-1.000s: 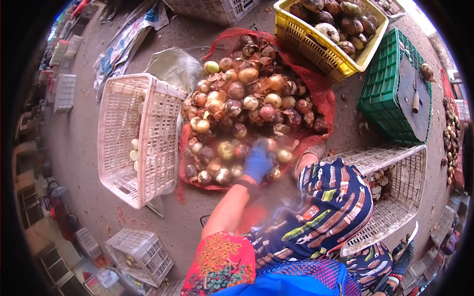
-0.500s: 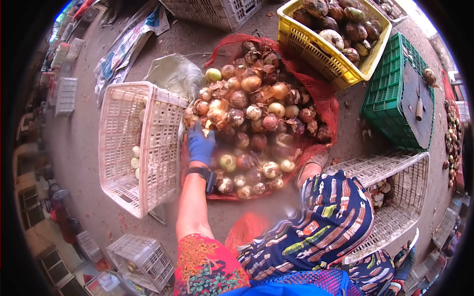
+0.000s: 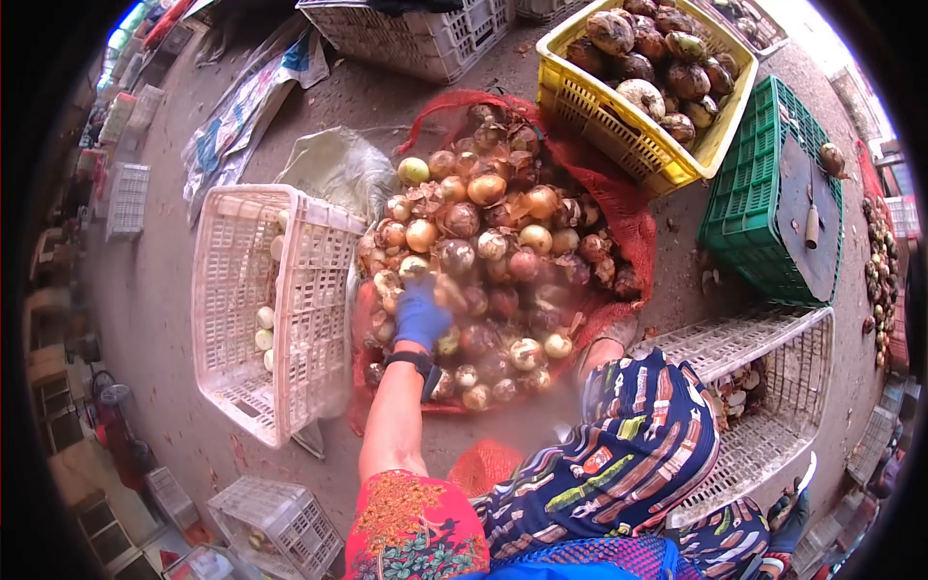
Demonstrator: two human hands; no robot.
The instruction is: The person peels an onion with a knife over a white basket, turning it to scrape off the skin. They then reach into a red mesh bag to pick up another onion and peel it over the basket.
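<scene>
My left hand [image 3: 421,314], in a blue glove, reaches down onto the left part of a heap of onions [image 3: 462,219]. Its fingers are blurred among the onions, so their grip is unclear. The onions, brown, reddish and pale with loose skins, lie on a spread red net sack [image 3: 633,242]. Far from the heap, at the lower right, my right hand [image 3: 791,522] wears a dark glove and is closed on a knife [image 3: 807,474] whose pale blade points upward. Left of the heap a tipped white crate [image 3: 314,319] holds several peeled pale onions [image 3: 264,338].
A yellow crate [image 3: 619,126] full of dark onions stands beyond the heap. Beside it is a green crate [image 3: 739,208] with a board and a knife [image 3: 812,227] on top. A white crate [image 3: 764,333] lies by my right leg. More crates [image 3: 411,39] stand behind.
My left hand has moved right and slightly down, from the heap's left edge in among the onions. The view has shifted a little. The right hand still holds the knife.
</scene>
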